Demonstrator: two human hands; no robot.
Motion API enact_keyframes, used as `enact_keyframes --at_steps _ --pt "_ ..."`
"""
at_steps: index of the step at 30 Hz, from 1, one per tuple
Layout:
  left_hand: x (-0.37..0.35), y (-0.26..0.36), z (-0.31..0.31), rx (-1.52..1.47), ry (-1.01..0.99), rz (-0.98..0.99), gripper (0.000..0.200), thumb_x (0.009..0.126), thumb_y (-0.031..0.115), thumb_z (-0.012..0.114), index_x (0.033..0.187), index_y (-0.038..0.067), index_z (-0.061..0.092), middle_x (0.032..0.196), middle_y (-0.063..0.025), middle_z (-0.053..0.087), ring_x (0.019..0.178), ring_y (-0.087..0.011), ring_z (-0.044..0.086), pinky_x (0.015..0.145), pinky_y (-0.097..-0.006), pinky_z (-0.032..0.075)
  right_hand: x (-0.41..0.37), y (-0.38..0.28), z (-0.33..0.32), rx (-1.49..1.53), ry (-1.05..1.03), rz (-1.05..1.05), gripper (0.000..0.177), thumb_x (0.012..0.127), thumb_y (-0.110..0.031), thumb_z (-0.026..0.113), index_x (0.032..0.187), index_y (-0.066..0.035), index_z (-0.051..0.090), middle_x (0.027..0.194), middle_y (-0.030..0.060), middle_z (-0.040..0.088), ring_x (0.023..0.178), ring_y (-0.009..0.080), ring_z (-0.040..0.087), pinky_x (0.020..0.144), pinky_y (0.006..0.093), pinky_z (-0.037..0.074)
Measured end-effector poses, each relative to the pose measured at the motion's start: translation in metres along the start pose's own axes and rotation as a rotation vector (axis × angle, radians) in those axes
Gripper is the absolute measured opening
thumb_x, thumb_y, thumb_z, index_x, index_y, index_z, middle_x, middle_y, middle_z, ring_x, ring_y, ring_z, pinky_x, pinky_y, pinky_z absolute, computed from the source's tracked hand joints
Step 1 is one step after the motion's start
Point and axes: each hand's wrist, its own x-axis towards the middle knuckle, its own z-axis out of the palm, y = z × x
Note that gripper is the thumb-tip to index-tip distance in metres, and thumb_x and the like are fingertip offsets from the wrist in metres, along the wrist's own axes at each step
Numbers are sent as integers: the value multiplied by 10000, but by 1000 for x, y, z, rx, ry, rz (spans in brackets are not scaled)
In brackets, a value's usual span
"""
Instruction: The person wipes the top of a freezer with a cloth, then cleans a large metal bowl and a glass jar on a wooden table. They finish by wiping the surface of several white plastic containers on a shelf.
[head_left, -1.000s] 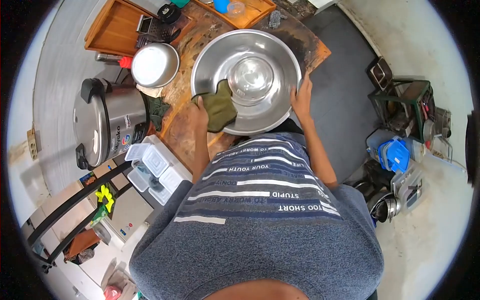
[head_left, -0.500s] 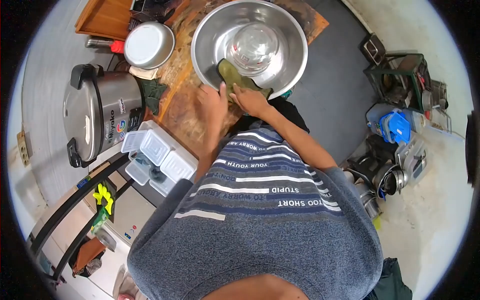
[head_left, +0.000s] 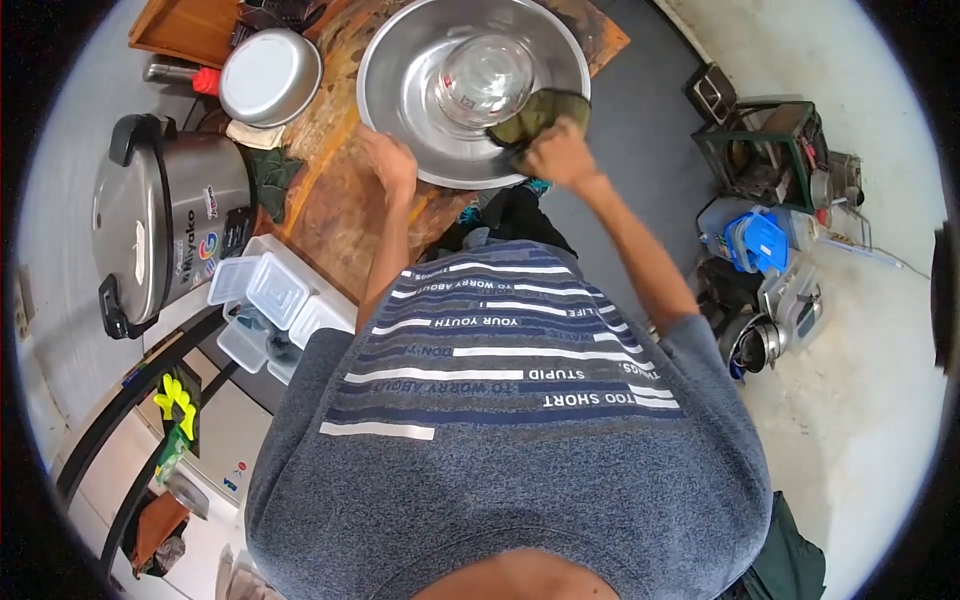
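A large steel basin (head_left: 400, 130) rests on the wooden table, with a clear glass bowl (head_left: 485, 80) inside it. My left hand (head_left: 388, 162) is at the basin's near left rim, its fingers along the outer side, steadying it. In my right hand (head_left: 562, 155) is a bunched olive-green cloth (head_left: 520, 122), pressed against the basin's inner wall at the near right. The fingers are closed round the cloth, which hangs partly over the rim and lies close beside the glass bowl.
The wooden table (head_left: 335, 215) also bears an upturned metal bowl (head_left: 270, 78). At the left stand a large Miyako rice cooker (head_left: 190, 215) and clear plastic containers (head_left: 275, 290). A metal rack (head_left: 765, 150), blue plastic ware (head_left: 757, 240) and pots (head_left: 760, 345) are at the right.
My right hand has carried the cloth rightward along the basin, from the near left rim to the near right wall. My left hand has come away from the cloth and stays at the left rim.
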Motion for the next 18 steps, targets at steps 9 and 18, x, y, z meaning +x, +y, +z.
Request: enact_keyframes --at_steps 9,18 --pt "0 2 4 -56 12 -39 507 805 -18 456 1254 -140 255 1141 -341 411 1074 -469 406 933 -480 313 -26 -1 8 95 432 92 385 826 -243 496 1114 6 560 1085 106 587 1164 238 444 1023 428 279" --pt "-2 14 -1 -132 69 -75 583 762 -78 458 1295 -133 229 1221 -343 386 1134 -448 387 979 -475 292 10 -10 -12 -99 -296 220 419 865 -378 397 957 -81 678 1094 66 624 1211 260 431 1015 660 -4"
